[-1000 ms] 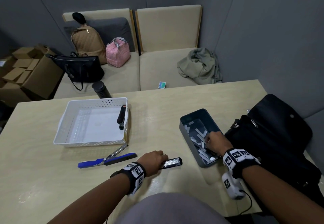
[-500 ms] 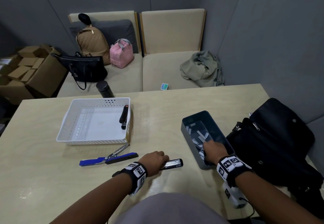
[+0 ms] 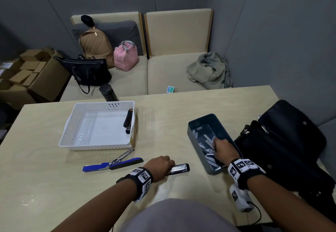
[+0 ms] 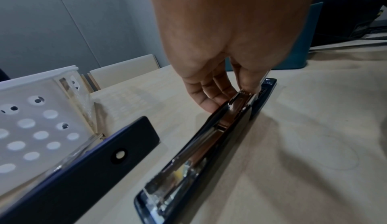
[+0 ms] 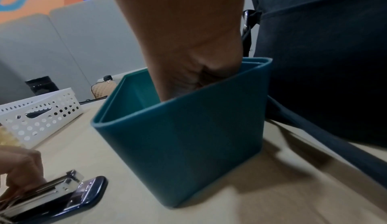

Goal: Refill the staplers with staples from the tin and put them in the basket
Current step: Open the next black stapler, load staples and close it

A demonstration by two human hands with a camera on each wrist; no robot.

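A: Steady the open stapler near the table's front edge; the left hand pinches its metal rail.

B: The right hand is down in the tin, just right of the stapler. Grip unclear. Lift one silver strip and lay it straight in the shiny channel.

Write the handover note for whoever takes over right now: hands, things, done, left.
Left hand holds the opened dark-blue stapler flat on the beige table.
Right hand is inside the teal staple tin, fingers among the silver staple strips; its grasp is hidden.
Done: one black stapler lies in the white perforated basket.
Left: load this stapler, then the open bright-blue stapler, and basket both.
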